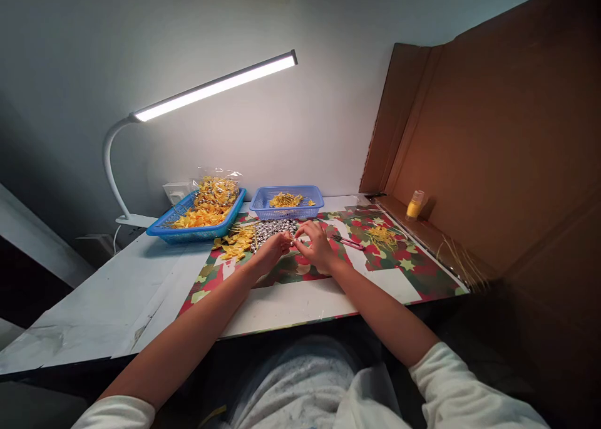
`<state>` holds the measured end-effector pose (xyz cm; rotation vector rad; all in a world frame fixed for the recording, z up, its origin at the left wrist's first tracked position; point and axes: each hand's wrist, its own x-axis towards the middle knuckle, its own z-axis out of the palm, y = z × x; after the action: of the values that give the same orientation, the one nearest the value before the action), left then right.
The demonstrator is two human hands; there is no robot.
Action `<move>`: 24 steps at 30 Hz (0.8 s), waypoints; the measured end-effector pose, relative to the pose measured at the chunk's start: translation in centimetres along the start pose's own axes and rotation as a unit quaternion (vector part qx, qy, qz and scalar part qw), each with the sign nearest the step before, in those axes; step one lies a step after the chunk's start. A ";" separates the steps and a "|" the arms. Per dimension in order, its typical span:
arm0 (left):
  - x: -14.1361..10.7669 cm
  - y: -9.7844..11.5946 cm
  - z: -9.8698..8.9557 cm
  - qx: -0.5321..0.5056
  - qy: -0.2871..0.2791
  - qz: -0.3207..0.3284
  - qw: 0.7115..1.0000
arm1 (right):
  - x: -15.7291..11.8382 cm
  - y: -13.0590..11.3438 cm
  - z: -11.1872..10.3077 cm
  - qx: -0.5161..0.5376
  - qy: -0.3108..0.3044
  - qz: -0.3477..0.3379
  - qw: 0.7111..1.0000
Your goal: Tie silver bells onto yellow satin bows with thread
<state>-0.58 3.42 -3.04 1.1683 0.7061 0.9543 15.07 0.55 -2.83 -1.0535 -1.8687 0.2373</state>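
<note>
My left hand (278,247) and my right hand (315,246) meet above the middle of the patterned sheet, fingertips pinched close together. Between them is a small silvery ball (293,242), like those in the heap; finer detail is too small to make out. Just behind my left hand lies the heap of silver balls (272,230), perhaps little bells. Yellow ribbon bows (236,242) are piled to its left. On the right, near my right hand, rests a pink-handled cutting tool (352,243), with a bunch of yellow cords (384,237) beyond it.
A blue basket (188,232) of yellow bows and a bagged batch stands at back left. Another blue basket (287,213) with yellow pieces is behind the heap. A lamp (216,86) arches overhead. Cardboard (493,134) walls the right side, beside a yellow-filled bottle (414,206).
</note>
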 end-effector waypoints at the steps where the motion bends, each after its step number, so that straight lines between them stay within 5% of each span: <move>1: 0.0 0.1 0.0 0.002 0.003 0.004 1.000 | 0.0 0.0 -0.1 0.005 0.012 -0.003 1.000; 24: 0.1 0.3 0.0 0.039 0.055 0.018 0.998 | 0.2 0.5 -0.7 -0.002 0.027 -0.020 0.999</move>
<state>-0.61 3.55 -2.73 1.2068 0.8199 1.0343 15.84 0.82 -2.58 -1.0160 -1.8410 0.1804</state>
